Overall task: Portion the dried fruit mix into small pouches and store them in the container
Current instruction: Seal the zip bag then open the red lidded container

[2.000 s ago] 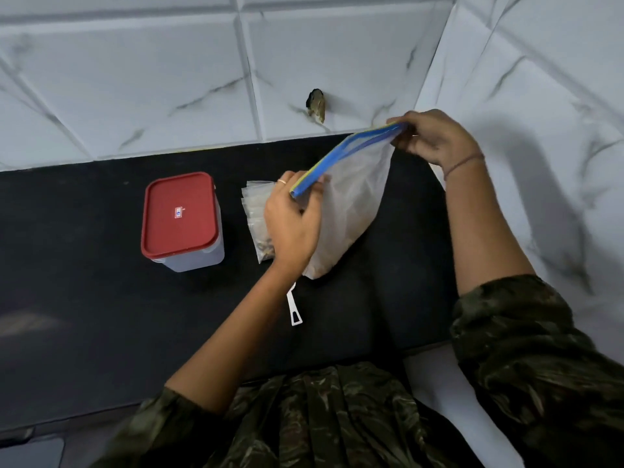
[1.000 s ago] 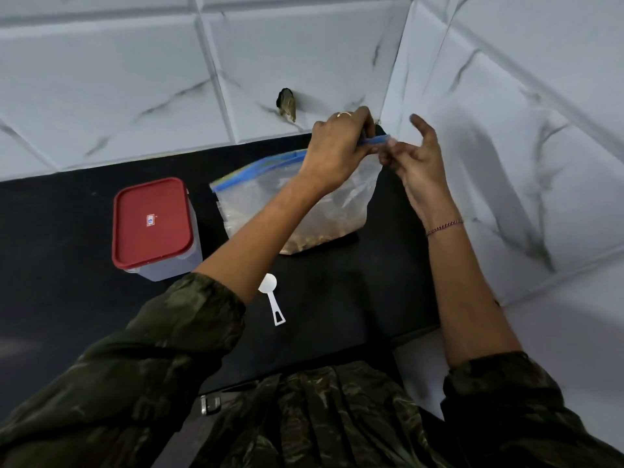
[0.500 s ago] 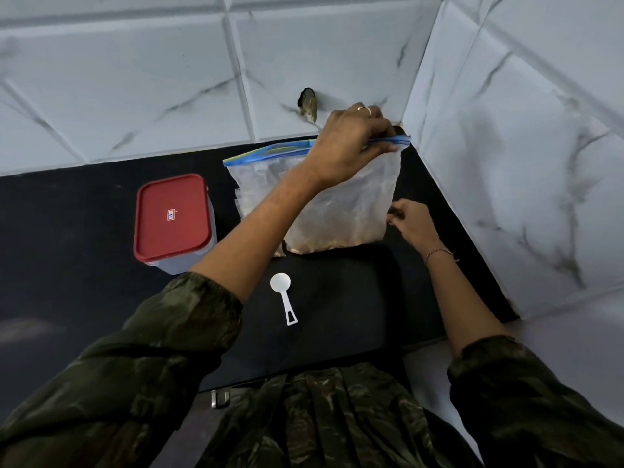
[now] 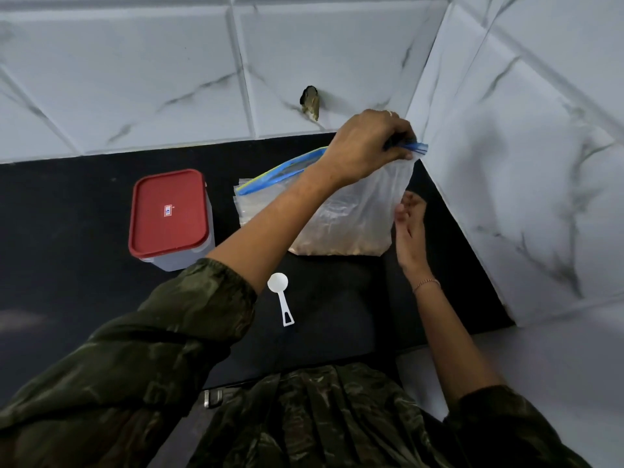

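Note:
A large clear zip bag (image 4: 351, 217) with a blue seal strip stands upright on the black counter (image 4: 84, 292), dried fruit mix settled at its bottom. My left hand (image 4: 368, 145) reaches across and pinches the right end of the blue seal, holding the bag up. My right hand (image 4: 410, 228) rests with straight fingers against the bag's right side. Several small clear pouches (image 4: 244, 204) lie behind the bag on the left. A white plastic scoop (image 4: 282, 298) lies in front. The container (image 4: 170, 217) with a red lid stands closed at the left.
White marble-look tiled walls (image 4: 523, 163) meet in a corner just right of the bag. A small dark fitting (image 4: 310, 103) sticks out of the back wall. The counter's front edge runs just above my camouflage clothing.
My left hand slid along the seal from the bag's left end to its right end. My right hand let go of the seal and dropped to the bag's right side.

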